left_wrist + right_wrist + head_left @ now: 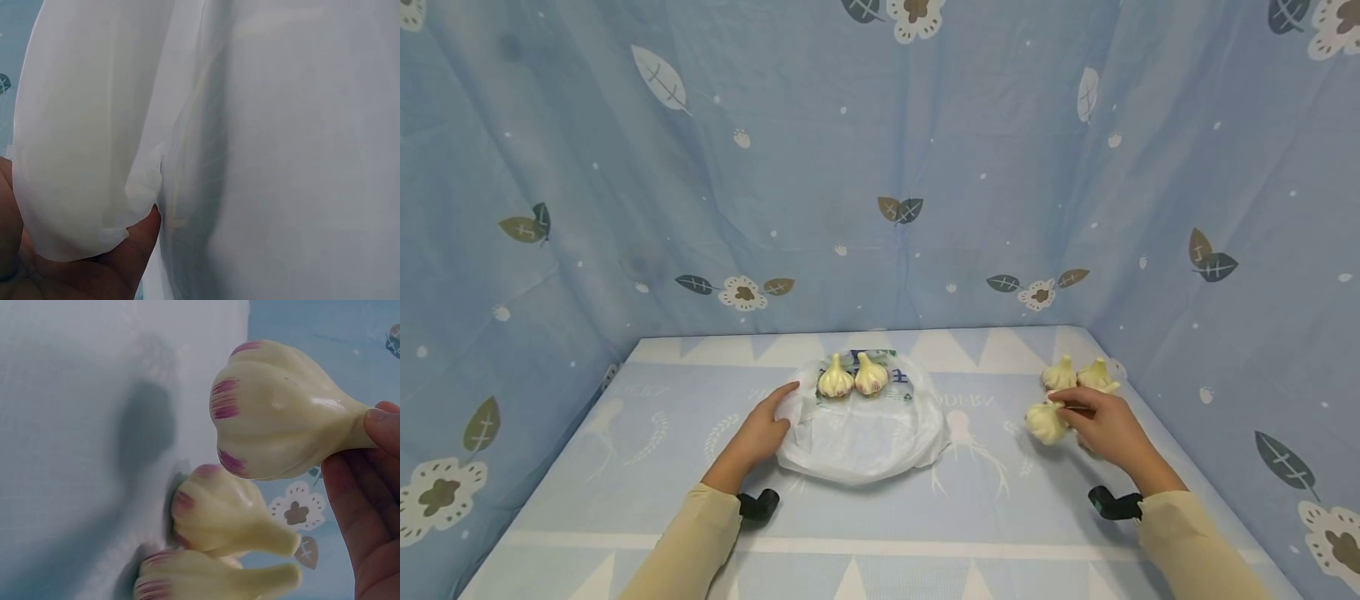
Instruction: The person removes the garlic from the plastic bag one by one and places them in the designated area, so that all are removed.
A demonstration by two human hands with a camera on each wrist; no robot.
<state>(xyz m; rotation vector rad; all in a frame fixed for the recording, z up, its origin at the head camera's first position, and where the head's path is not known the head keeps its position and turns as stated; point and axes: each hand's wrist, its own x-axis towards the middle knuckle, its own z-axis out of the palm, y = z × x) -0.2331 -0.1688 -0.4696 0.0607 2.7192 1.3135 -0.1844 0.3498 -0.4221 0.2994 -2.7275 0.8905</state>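
A white plastic bag (865, 458) lies spread on the table with its mouth open. Two garlic bulbs (853, 377) sit side by side on its far part, stems up. My left hand (760, 429) grips the bag's left rim; the bag's film (81, 156) covers part of the fingers in the left wrist view. Over on the right, my right hand (1105, 425) pinches a garlic bulb (281, 412) by its stem, thumb on one side and fingers on the other. More garlic bulbs (215, 509) with purple streaks lie close beside it, one partly hidden under the hand.
The table (985, 517) has a pale blue and white patterned cover. A blue curtain (820, 167) with leaves and flowers hangs behind and at both sides. Dark wrist-worn devices (760, 506) show at both sleeves.
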